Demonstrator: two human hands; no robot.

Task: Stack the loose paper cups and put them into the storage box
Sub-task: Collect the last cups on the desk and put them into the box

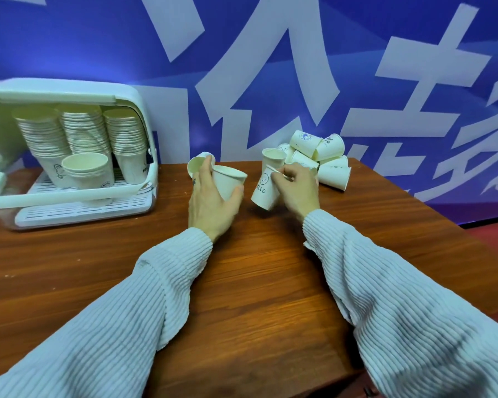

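Note:
My left hand point(210, 201) grips a white paper cup point(227, 180) with its mouth up, and a second cup point(197, 165) shows behind its fingers. My right hand point(298, 188) holds a tilted cup printed "HELLO" point(263, 191) by the rim; another cup point(273, 159) stands just behind it. A pile of several loose white cups point(316, 156) lies at the back of the table, right of my right hand. The white storage box point(69, 193) stands open at the left with three tall cup stacks point(84, 130) and a short stack point(87, 170) inside.
The brown wooden table point(256, 268) runs to an edge at the right and at the lower right corner. A blue wall with large white characters point(270, 81) stands right behind the table. My ribbed pale sleeves point(127, 326) cover the near table.

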